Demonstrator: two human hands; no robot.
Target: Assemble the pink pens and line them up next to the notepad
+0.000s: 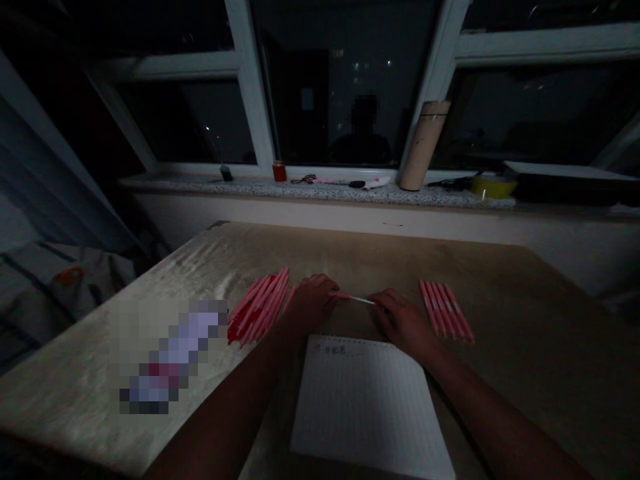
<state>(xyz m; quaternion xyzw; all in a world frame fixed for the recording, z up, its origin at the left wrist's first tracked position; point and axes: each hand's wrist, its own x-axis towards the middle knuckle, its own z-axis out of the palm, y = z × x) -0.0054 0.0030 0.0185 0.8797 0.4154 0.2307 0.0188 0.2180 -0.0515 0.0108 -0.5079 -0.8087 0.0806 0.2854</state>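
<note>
Between my two hands lies a pink pen [356,299], its pink end at the left and a thin pale length toward the right. My left hand [315,297] has its fingers closed on the pink end. The other end is pinched in the fingertips of my right hand [397,317]. Left of my left hand lies a loose pile of pink pens [267,303], with something red among them. A row of several pink pens [445,310] rests side by side to the right of my right hand. Below both hands is a lined notebook [367,407] with a little writing at its top.
A blurred-out object [183,350] lies on the table [350,250] at the left. Along the windowsill [240,189] stand a red jar [279,171], a cardboard tube [424,147], a yellow tape roll [494,187] and small items. A curtain [55,167] hangs at the left.
</note>
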